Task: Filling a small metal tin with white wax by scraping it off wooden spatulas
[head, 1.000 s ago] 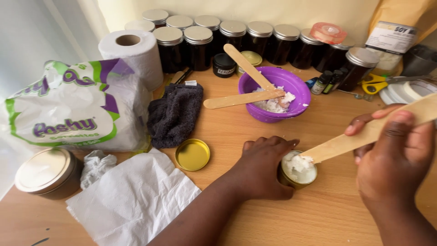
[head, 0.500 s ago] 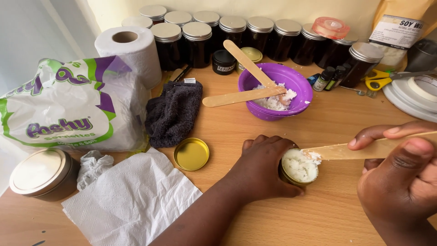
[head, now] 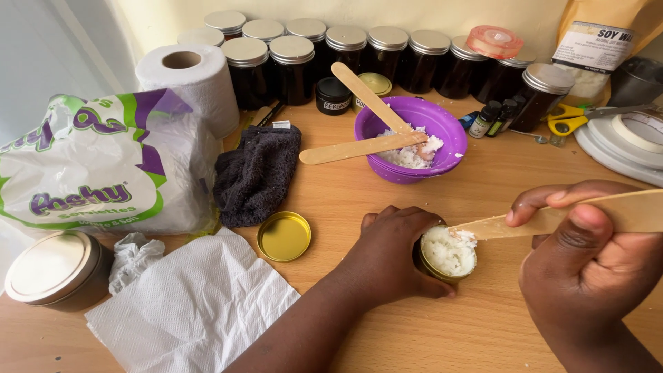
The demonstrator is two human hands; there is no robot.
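My left hand [head: 387,252] is wrapped around a small gold tin [head: 447,254] filled with white flaky wax, standing on the wooden table. My right hand [head: 590,259] grips a flat wooden stick [head: 552,220], held nearly level, with its tip resting on the tin's right rim. A loose gold lid [head: 284,236] lies just left of my left hand. Behind the tin, a purple bowl [head: 394,124] holds more white wax and two wooden sticks [head: 359,147].
Dark jars with silver lids [head: 387,52] line the back wall. A dark cloth [head: 257,173], a tissue roll [head: 186,83], a tissue pack [head: 97,166], white paper towel [head: 193,307] and a lidded tin [head: 52,269] lie left. Yellow scissors [head: 570,117] and small bottles [head: 494,117] sit right.
The stick in my right hand has tipped down from a steep slant to nearly level and slid toward the tin's right rim. My left hand has kept its hold on the tin.
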